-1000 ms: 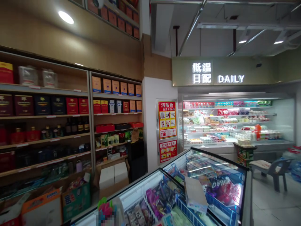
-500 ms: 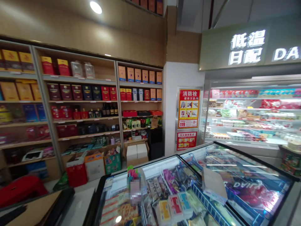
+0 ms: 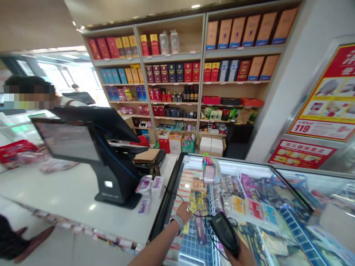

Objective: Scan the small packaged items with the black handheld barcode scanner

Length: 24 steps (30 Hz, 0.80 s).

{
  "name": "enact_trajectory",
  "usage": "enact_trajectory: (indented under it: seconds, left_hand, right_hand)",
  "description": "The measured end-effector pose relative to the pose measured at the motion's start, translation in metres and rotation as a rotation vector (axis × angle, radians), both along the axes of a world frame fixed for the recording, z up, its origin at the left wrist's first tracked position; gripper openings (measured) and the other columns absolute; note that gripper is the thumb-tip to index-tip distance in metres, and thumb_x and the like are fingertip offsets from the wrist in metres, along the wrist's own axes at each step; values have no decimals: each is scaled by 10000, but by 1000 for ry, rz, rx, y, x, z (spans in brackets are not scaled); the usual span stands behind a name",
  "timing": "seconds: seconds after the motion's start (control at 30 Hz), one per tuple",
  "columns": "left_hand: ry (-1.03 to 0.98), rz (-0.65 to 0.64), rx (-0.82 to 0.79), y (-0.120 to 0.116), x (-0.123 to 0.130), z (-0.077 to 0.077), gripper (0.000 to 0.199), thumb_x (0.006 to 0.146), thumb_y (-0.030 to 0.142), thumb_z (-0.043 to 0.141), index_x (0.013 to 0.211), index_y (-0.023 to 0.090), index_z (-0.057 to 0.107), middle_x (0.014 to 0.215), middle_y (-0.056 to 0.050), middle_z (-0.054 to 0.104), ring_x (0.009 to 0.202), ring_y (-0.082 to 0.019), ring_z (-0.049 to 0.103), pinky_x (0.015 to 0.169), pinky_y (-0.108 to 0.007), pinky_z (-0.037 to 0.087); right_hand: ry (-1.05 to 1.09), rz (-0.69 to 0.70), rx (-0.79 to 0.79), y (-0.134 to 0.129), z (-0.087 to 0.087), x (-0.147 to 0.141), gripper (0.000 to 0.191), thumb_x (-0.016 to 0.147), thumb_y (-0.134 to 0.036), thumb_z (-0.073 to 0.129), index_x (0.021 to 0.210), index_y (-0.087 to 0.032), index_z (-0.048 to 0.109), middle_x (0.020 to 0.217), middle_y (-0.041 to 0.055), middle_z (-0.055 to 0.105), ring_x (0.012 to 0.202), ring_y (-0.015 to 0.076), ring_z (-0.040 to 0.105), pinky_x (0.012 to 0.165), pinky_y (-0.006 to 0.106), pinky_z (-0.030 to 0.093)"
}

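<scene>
My left hand (image 3: 184, 211), with a band on its wrist, is over the left part of the glass-topped freezer (image 3: 198, 159). Its fingers are closed around a thin black cable (image 3: 177, 194). At the lower middle, my right hand (image 3: 242, 255) is wrapped round a black handheld scanner (image 3: 224, 231). The cable loops between the two hands and beside the scanner. Packaged goods in blue wire baskets show through the glass under both hands. Three small purple-and-white packs (image 3: 157, 184) lie on the white counter to the left.
A black checkout terminal (image 3: 111, 188) stands on the white counter (image 3: 72, 199). Beyond it is a person's head (image 3: 30, 90). Shelves (image 3: 172, 83) of boxes and bottles line the back. A small figure with a colourful top (image 3: 210, 168) stands on the freezer's far edge.
The view has swung left and down, bringing the checkout terminal and counter into sight. Both my hands, the cable and the scanner have come into view.
</scene>
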<state>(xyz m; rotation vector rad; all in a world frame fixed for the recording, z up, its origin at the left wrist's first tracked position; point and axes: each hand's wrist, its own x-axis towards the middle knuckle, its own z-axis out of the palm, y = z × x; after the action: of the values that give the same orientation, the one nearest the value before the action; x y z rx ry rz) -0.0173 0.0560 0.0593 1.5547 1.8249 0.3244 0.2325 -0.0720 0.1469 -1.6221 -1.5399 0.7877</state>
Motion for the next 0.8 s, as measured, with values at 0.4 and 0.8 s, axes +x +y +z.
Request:
enact_trajectory:
  seconds: [0.4, 0.8]
  left_hand:
    - [142, 273, 135, -53, -97, -2, 347, 815, 153, 552, 1152, 140, 631, 1149, -102, 654, 1080, -172, 595, 981, -244, 395]
    - [470, 891, 81, -62, -165, -9, 830, 765, 561, 577, 1392, 83, 318, 1382, -247, 418, 1266, -370, 403, 963, -520, 396]
  right_hand:
    - [-177, 99, -42, 11, 9, -10, 426, 744, -431, 523, 1094, -210, 622, 963, 86, 747, 919, 296, 703, 770, 363, 530]
    - [-202, 179, -70, 20, 13, -9, 422, 762, -389, 528, 1123, -192, 622, 1037, 101, 737, 970, 295, 694, 796, 356, 520]
